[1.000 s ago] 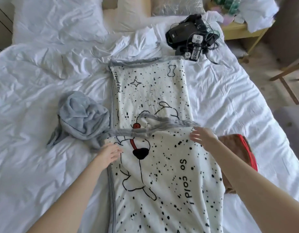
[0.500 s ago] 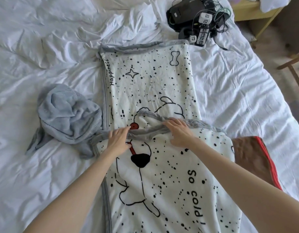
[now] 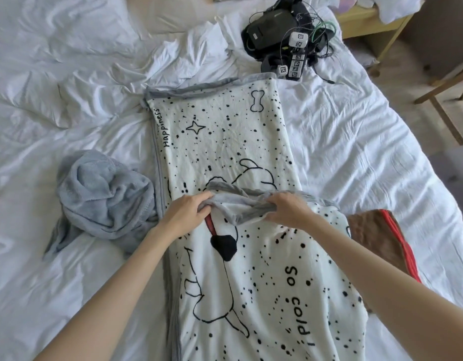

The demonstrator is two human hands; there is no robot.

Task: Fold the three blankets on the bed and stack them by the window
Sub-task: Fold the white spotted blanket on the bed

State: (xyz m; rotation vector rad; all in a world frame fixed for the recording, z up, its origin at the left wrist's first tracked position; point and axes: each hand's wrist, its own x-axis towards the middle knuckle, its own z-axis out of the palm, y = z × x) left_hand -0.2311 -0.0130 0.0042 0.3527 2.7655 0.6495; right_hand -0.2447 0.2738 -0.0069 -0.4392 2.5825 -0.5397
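Observation:
A white blanket (image 3: 225,142) with black dots, a dog drawing and a grey border lies lengthwise down the middle of the bed, its near half folded over the far half. My left hand (image 3: 186,212) and my right hand (image 3: 287,211) both pinch the grey edge of that folded-over layer near the blanket's middle. A grey blanket (image 3: 103,196) sits crumpled to the left, touching the white one. A brown blanket with a red edge (image 3: 376,243) pokes out from under the white one on the right.
The bed (image 3: 69,113) has rumpled white sheets. A black device with cables and small tagged boxes (image 3: 282,37) lies at the far right of the bed. A wooden bedside table (image 3: 368,24) and chair legs (image 3: 446,100) stand off the right side.
Both hands moved inward from the blanket's sides to the grey folded edge and closed on it, bunching it up slightly. The camera shifted a little.

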